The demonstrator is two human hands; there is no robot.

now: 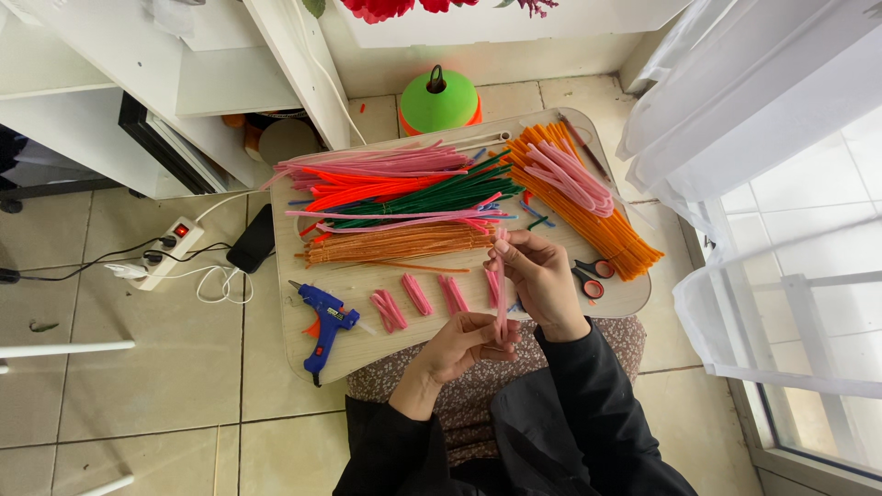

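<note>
- hands over the near edge of the light wooden tabletop (pixel 386 344), both in black sleeves.
- left hand (pixel 459 347): fingers pinched on the lower end of a folded pink fuzzy pipe cleaner (pixel 502 289).
- right hand (pixel 542 276): fingers closed on the upper part of the same pipe cleaner; it stands roughly upright between the two hands, above the tabletop edge.
- four short folded pink pipe-cleaner bundles (pixel 419 296) lie in a row on the tabletop, just left of the hands.
- blue hot glue gun (pixel 323 321) near the left front corner, well apart from the hands.
- red-handled scissors (pixel 593 276) just right of the right hand.
- loose piles behind: orange pipe cleaners (pixel 588 216), green ones (pixel 441 195), pink ones (pixel 386 163).
- green plastic cone (pixel 438 101) on the tiled floor beyond the tabletop.
</note>
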